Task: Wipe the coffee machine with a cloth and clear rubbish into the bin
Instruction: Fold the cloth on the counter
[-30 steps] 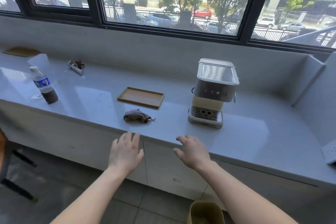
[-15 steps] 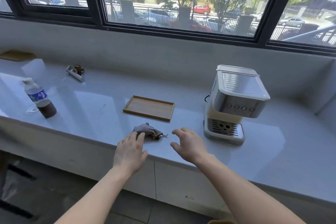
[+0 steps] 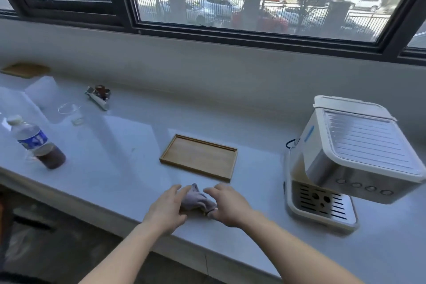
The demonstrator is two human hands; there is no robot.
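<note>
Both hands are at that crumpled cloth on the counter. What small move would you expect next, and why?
Probably closing the right hand on the cloth and lifting it. The cloth lies bunched on the counter between both hands, the left hand touching it, and the coffee machine to the right stands untouched.

One counter [image 3: 115,163] carries one coffee machine [image 3: 345,163], one crumpled cloth [image 3: 196,197], one bottle [image 3: 36,145], one clear cup [image 3: 69,110] and one small heap of scraps [image 3: 98,95], too blurred to count apart. There are two wooden trays: the middle tray [image 3: 199,157] and the far-left tray [image 3: 25,70]. Two hands show: one left hand [image 3: 166,210] and one right hand [image 3: 230,205].
</note>
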